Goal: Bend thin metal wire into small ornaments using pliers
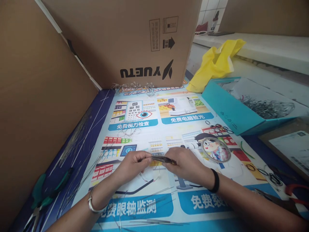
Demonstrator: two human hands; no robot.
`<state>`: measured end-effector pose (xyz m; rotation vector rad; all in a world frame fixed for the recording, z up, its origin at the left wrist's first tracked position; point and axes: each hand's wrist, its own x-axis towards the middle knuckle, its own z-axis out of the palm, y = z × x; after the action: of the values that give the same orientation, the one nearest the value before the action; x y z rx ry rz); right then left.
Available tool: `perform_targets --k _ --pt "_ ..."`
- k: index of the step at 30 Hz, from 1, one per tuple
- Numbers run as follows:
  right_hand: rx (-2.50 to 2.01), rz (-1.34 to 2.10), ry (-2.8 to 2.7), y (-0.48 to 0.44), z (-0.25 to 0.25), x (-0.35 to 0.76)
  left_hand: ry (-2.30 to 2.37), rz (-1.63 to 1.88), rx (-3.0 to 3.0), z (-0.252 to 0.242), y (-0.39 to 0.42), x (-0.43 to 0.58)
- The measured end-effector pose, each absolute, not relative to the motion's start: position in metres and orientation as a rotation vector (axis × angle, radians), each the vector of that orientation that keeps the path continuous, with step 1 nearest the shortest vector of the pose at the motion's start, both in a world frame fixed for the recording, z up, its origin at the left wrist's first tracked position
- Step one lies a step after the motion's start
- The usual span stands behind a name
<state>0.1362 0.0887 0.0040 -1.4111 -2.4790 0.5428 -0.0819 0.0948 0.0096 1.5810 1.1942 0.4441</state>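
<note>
My right hand [185,165] is closed around a pair of dark pliers [163,159], whose jaws point left. At the tip of the jaws, my left hand [132,165] pinches a thin wire [158,175]; part of it curves in a loop below the fingers. The exact spot where the jaws meet the wire is too small to make out. Loose straight wires [159,222] lie on the printed sheet [166,212] near me. A round clear dish [216,150] stands right of my right hand, with small dark rings [218,129] behind it.
Green-handled pliers [40,193] lie at the left among long wires [72,141]. Cardboard [96,42] walls the left and back, with bent wire pieces [135,86] at its foot. At the right are a teal box [224,109] of metal bits, a yellow bag [214,64] and red-handled pliers [294,193].
</note>
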Motion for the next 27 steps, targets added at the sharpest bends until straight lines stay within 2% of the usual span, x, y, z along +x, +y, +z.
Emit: perform_targets --k 8,27 --pt "-1.459 0.441 -2.561 0.0876 0.0090 0.1323 1.235 0.423 1.619 0.0119 0.0951 -0.0792" --pt "-1.430 0.514 -2.557 0.0898 0.0057 0.1370 1.177 0.477 1.698 0.0096 0.0947 -0.0835"
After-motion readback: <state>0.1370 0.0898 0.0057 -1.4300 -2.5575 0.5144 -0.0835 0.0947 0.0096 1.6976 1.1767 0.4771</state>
